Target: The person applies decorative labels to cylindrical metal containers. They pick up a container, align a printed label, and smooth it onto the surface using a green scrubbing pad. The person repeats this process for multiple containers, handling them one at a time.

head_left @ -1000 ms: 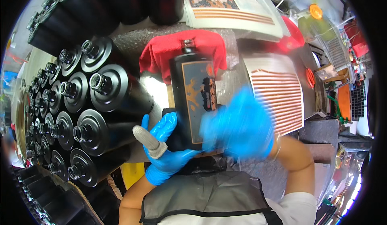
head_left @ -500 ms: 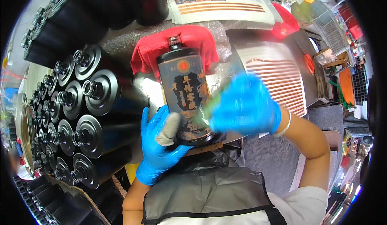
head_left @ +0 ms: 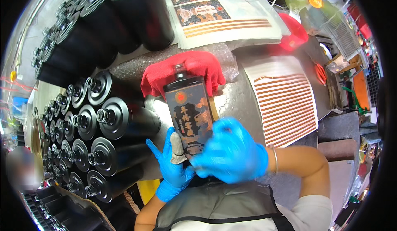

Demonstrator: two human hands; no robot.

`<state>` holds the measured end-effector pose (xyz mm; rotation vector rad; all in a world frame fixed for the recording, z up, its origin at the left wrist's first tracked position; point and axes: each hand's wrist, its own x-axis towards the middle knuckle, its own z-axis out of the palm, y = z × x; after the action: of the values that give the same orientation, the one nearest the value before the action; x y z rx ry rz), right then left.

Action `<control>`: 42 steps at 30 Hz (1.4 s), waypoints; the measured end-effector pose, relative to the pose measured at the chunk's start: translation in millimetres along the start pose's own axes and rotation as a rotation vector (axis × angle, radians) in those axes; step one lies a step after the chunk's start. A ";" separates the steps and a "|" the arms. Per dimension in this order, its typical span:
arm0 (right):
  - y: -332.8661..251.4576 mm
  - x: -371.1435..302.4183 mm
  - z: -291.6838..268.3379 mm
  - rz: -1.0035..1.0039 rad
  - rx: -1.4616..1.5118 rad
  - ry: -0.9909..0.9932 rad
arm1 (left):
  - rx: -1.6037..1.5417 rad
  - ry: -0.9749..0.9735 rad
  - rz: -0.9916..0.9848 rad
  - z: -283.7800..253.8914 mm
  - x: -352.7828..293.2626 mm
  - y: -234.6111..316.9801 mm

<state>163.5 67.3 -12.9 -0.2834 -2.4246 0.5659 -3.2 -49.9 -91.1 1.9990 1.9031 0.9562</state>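
A black bottle (head_left: 186, 96) with a decorated label lies tilted in front of me, its neck resting on a red cloth (head_left: 157, 78). My left hand (head_left: 173, 167), in a blue glove, steadies the bottle's lower left corner. A pale fabric finger cover (head_left: 177, 148) on one finger lies along the bottle's edge, while the other fingers spread apart. My right hand (head_left: 231, 154), also blue-gloved and slightly blurred, is closed over the bottle's lower right end. Its fingertips are pressed together low on the label, and what they hold is hidden.
Rows of black bottles (head_left: 115, 117) lie stacked at left, with more black bottles (head_left: 142, 18) behind. Bubble wrap (head_left: 136, 65) lies beyond the cloth. Right of it is a sheet of brown strips (head_left: 285, 107). Farther back are printed sheets (head_left: 248, 30), a red bowl (head_left: 295, 32) and red-handled scissors (head_left: 320, 73).
My right hand has moved down and left toward the bottle's base. The blurred greenish thing at its fingers no longer shows. The whole view has shifted, showing more of the far table.
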 end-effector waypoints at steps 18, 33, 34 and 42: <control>73.1 30.8 -25.0 0.204 0.109 0.314 | -1.079 -0.155 -0.487 -1.3 11.6 -14.5; 95.5 22.8 -9.0 0.038 -0.068 0.535 | -1.141 -0.204 -0.355 7.3 13.3 -17.2; 86.8 11.3 -6.3 -0.034 -0.095 0.490 | -1.135 -0.182 -0.325 8.8 10.8 -20.9; 13.6 -86.3 1.4 0.031 0.176 0.118 | -0.883 -0.063 -0.235 5.9 4.7 -17.1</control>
<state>230.9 50.3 -65.8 -0.2720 -2.2434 0.7496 -13.8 -41.5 -104.0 1.2384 1.2788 1.3244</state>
